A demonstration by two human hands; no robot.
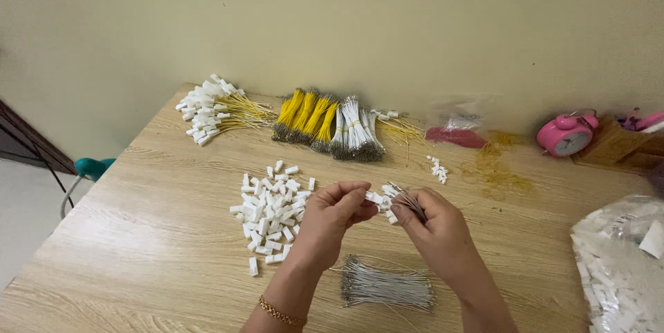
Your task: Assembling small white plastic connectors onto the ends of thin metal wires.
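Two hands work above a wooden table (pixel 138 236) set against a pale wall. Largest item on it: a clear plastic bag of white parts (pixel 622 264) at the right edge, partly cut off by the frame. Next, along the far side, yellow wire bundles (pixel 304 115) lie beside white wire bundles (pixel 354 132); left of these sits a heap of yellow wires with white connectors fitted (pixel 211 108). A pink alarm clock (pixel 566 134) stands at the far right, near a small bag holding something red (pixel 456 136).

Mid-table, left of the hands: a loose pile of white connector housings (pixel 270 212). Near the table's front edge, between the forearms: a flat bundle of grey-white wires (pixel 384 286).

Left hand (pixel 332 219), gold bracelet at the wrist: thumb and fingers pinched closed on one white connector housing (pixel 374 197), held in the air above the table.

Right hand (pixel 436 226): closed around a small bunch of thin wires with white connectors on their ends (pixel 395 198), these ends just beside the housing in the left hand. Whether the two touch I cannot tell.
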